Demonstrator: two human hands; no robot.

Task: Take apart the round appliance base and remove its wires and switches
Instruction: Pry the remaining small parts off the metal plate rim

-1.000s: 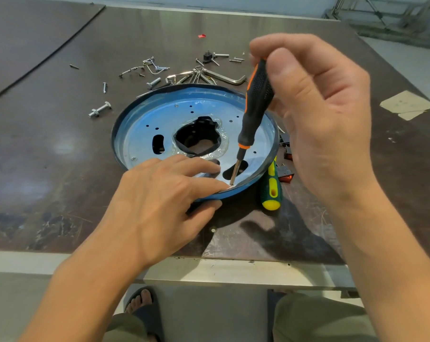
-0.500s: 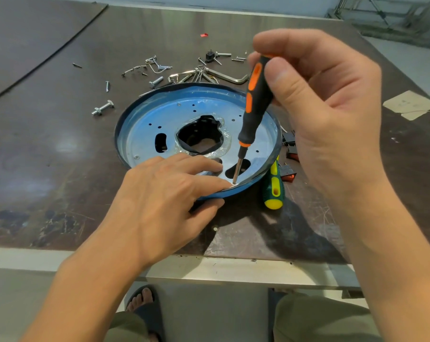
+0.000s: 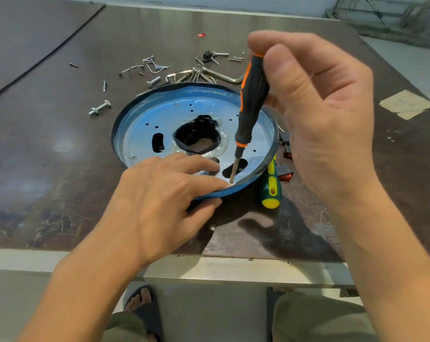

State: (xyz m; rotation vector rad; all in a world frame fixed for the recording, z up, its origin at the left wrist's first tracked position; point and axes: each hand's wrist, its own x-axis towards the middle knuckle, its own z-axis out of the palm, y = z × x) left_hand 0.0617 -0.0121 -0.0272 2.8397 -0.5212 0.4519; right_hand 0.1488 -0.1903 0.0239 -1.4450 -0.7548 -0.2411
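The round appliance base [image 3: 159, 119], a shallow blue metal dish with a ragged black central hole, lies on the dark table. My left hand [image 3: 159, 203] grips its near rim, fingers on the inside face and thumb under the edge. My right hand [image 3: 315, 114] holds a black and orange screwdriver [image 3: 252, 99] upright between thumb and fingers. The screwdriver's tip stands on the near rim just beyond my left fingertips. Red rocker switches [image 3: 286, 175] lie on the table just right of the base, partly hidden by my right hand.
A green and yellow screwdriver [image 3: 270, 191] lies beside the base's right edge. Loose screws, bolts [image 3: 99, 108] and hex keys [image 3: 223, 75] are scattered behind the base. Taped paper [image 3: 406, 104] sits at the far right. The table's front edge [image 3: 209, 267] runs close below my wrists.
The screwdriver handle has turned slightly between my right fingers. My left hand and the base have kept their place.
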